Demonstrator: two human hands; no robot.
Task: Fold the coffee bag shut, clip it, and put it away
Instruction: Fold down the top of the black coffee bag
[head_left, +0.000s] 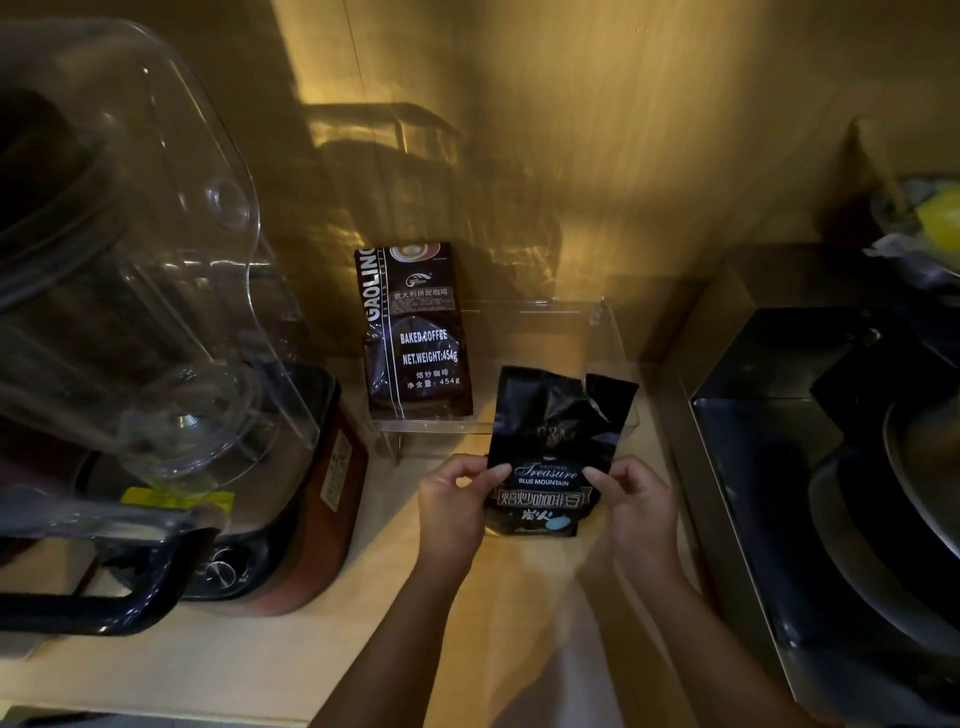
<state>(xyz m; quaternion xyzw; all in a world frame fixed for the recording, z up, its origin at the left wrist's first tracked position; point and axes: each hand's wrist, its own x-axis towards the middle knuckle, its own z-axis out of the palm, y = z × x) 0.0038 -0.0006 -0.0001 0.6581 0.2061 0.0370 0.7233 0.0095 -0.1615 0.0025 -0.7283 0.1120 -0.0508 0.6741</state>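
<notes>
A small black coffee bag (551, 447) labelled "Treasure Blue Mountain" stands upright on the light wooden counter (291, 654). Its top is torn open and crumpled, with the flaps sticking up. My left hand (453, 512) grips the bag's left edge with thumb in front. My right hand (635, 506) grips the right edge the same way. No clip is visible.
A second, larger dark coffee bag (415, 332) stands in a clear acrylic tray (608, 338) just behind. A blender with a clear jug (130, 291) fills the left side. A black and steel appliance (831, 467) stands on the right. A wooden wall is behind.
</notes>
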